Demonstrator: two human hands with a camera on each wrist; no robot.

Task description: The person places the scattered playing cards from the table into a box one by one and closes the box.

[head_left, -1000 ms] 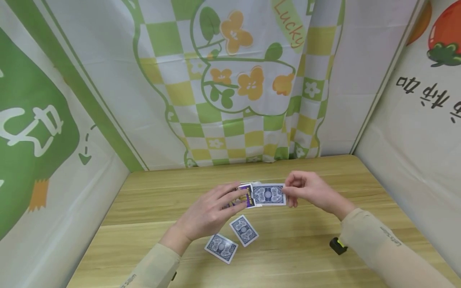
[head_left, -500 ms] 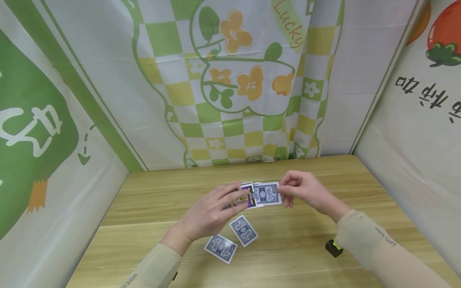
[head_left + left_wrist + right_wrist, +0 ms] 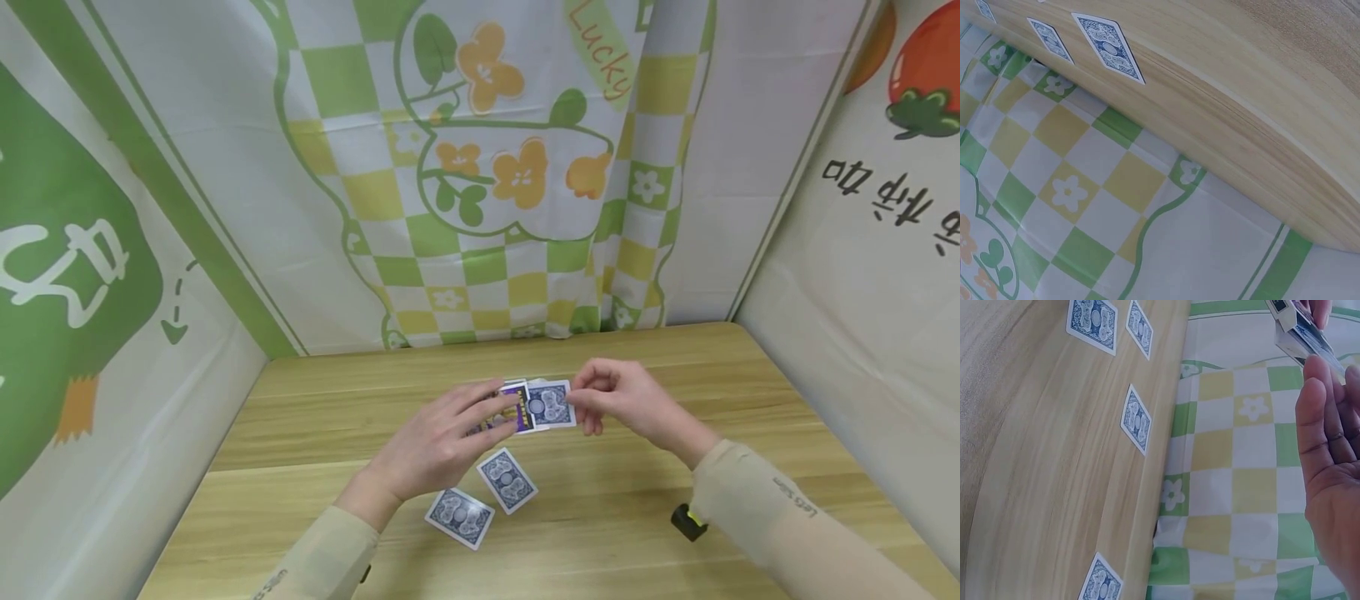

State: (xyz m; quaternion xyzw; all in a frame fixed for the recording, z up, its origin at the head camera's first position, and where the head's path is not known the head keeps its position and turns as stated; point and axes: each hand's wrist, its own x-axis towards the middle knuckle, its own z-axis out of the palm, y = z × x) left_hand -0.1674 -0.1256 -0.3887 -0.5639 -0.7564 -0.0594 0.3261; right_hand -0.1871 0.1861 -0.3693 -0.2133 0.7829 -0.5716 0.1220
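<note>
"Did you catch what shifted?"

"The held card (image 3: 553, 404). A second earlier it stuck out farther to the right of the box (image 3: 526, 412); by then a shorter stretch of its blue back showed."

"And the hands?"

"The left hand (image 3: 450, 433) gripped the box, fingers laid across its top; I couldn't see where the thumb sat. The right hand (image 3: 618, 396) was just right of the box, thumb and finger pinching the held card's outer end. It had come leftward along with it."

"Did the left one move?"

"Barely, if at all. It kept the box steady while the other did the travelling."

"What did that mean for the work?"

"I judged the held card was going into the box, with only part of it in. Most of its back still lay outside. Whether it was one card or a few together, I couldn't tell."

"And the loose ones?"

"Backs up on the table (image 3: 600, 492), on the person's side of the box: the first card (image 3: 507, 480) near it, the second card (image 3: 460, 518) farther from it and a little left. Neither had moved noticeably, and neither was held."
</note>
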